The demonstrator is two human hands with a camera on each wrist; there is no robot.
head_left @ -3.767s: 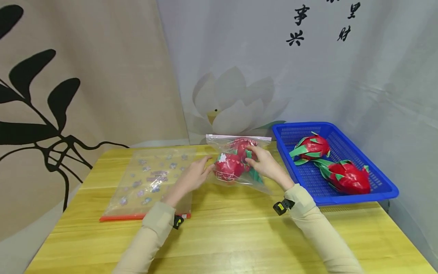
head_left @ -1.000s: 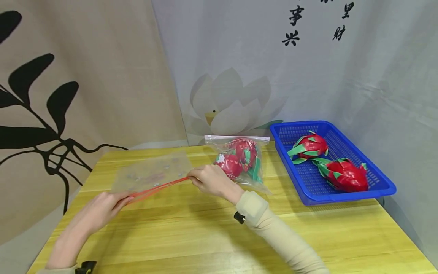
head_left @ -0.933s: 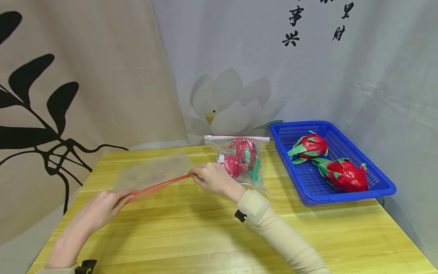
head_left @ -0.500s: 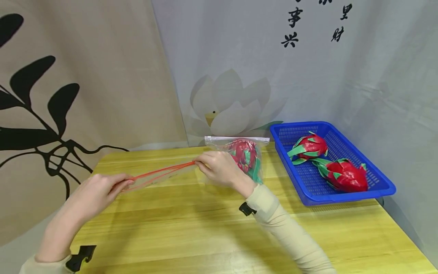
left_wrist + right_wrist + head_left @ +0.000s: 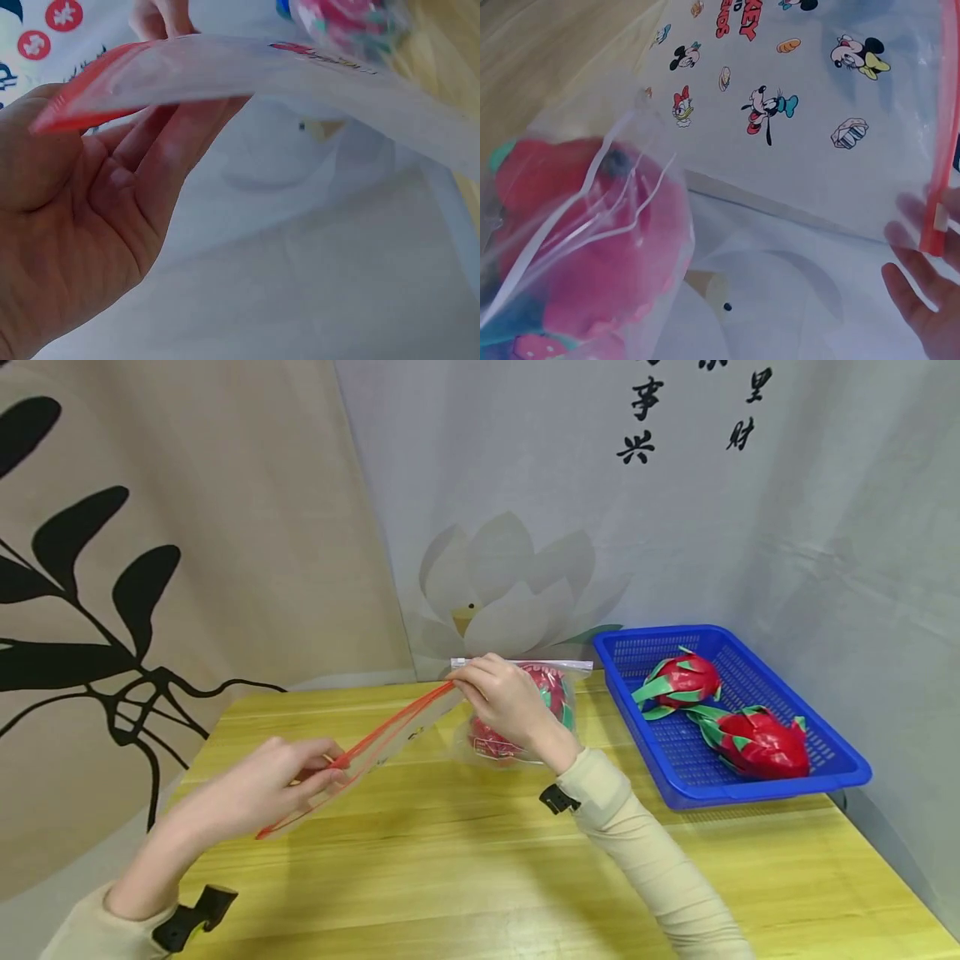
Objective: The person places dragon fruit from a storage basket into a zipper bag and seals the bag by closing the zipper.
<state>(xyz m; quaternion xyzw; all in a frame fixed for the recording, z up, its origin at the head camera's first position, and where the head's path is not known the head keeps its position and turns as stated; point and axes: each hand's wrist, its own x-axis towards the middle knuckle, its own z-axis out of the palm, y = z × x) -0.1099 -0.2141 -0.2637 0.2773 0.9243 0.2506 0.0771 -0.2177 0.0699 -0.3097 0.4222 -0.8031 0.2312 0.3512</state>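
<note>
In the head view a clear zip bag (image 5: 401, 731) with a red zip edge is held up over the table, slanting from lower left to upper right. My right hand (image 5: 513, 710) pinches its upper end, by the end of the red strip. Partway along the red edge, my left hand (image 5: 273, 785) holds it between thumb and fingers; the lower corner dangles past them. Cartoon figures on the bag (image 5: 780, 120) show in the right wrist view. Behind my right hand stands another clear zip bag (image 5: 468, 756) with model dragon fruits inside, partly hidden by that hand.
A blue plastic basket (image 5: 765, 795) stands at the back right of the wooden table (image 5: 480, 885). Two red and green model dragon fruits, one nearer (image 5: 765, 747) and one farther back (image 5: 686, 681), lie in it. A printed curtain (image 5: 285, 527) hangs behind the table.
Both hands went from the filled bag to the red-edged one and lifted it off the table. Lately my right hand rose to the right, and my left hand shifted right along the red edge.
</note>
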